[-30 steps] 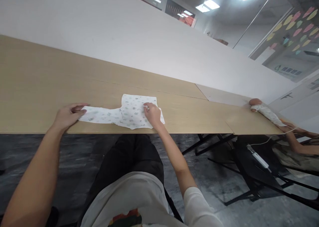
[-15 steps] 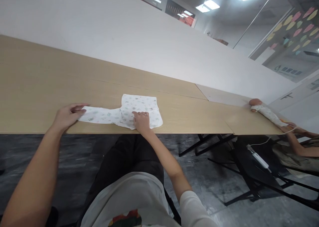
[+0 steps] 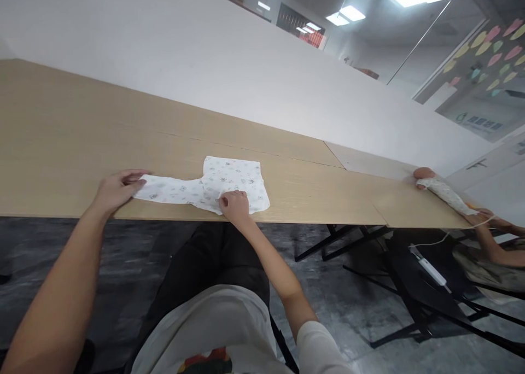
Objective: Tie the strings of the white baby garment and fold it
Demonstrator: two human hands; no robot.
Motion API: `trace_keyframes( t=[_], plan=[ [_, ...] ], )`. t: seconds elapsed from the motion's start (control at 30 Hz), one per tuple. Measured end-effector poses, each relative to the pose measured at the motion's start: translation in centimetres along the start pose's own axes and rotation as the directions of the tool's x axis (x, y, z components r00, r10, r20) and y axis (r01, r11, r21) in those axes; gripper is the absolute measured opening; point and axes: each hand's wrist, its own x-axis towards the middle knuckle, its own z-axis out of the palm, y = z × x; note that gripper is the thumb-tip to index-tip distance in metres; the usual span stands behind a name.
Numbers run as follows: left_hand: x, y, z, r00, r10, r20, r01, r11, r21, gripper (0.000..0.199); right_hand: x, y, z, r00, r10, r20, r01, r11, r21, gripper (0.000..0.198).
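Observation:
A white baby garment [image 3: 235, 171] with small printed figures lies flat on the table near its front edge. Its body is a squarish folded shape, and one long narrow part, a sleeve or a leg, stretches to the left. My left hand [image 3: 117, 190] pinches the end of that narrow part between thumb and fingers. On the lower middle of the body rests my right hand [image 3: 234, 204], its fingers curled and closed on the cloth. The cloth under those fingers is hidden.
The long wooden table [image 3: 102, 117] runs along a white wall [image 3: 164, 51]. At its far right lies a doll [image 3: 441, 191] in pale clothing, beside another person's hands [image 3: 484, 219]. Below stand black folding chairs [image 3: 426, 292]; a white power strip [image 3: 430, 270] lies on one.
My right hand's fingers have curled in on the garment, where they were stretched out before. My left hand keeps its pinch. The whole view has shifted slightly.

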Motion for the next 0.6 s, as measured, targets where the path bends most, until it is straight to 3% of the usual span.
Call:
trace_keyframes(
  t=[0.17, 0.27, 0.37, 0.47, 0.6],
  plan=[
    [0.3, -0.7, 0.1, 1.000, 0.002, -0.006, -0.002, 1.000, -0.021, 0.060, 0.8, -2.2, -1.0, 1.000, -0.016, -0.023, 0.015, 0.999, -0.032, 0.025],
    [0.4, -0.5, 0.2, 0.998, -0.040, -0.055, 0.035, 0.996, -0.082, 0.055, 2.5, -6.1, -0.9, 0.990, -0.139, -0.015, 0.139, 0.990, -0.008, 0.027],
    [0.2, 0.1, 0.1, 0.988, -0.127, -0.085, 0.110, 0.977, -0.183, 0.058, 4.7, -10.9, 0.7, 0.939, -0.340, 0.062, 0.340, 0.941, 0.012, 0.025],
    [0.0, 0.5, 0.1, 0.981, -0.167, -0.094, 0.141, 0.962, -0.233, 0.059, 6.6, -15.0, 2.9, 0.925, -0.374, 0.072, 0.374, 0.927, 0.012, 0.034],
    [-0.1, 0.5, -0.1, 0.994, -0.027, -0.106, 0.013, 0.992, -0.129, 0.053, 7.7, -17.5, 4.7, 0.935, -0.353, 0.039, 0.353, 0.935, 0.008, 0.037]
  ],
)
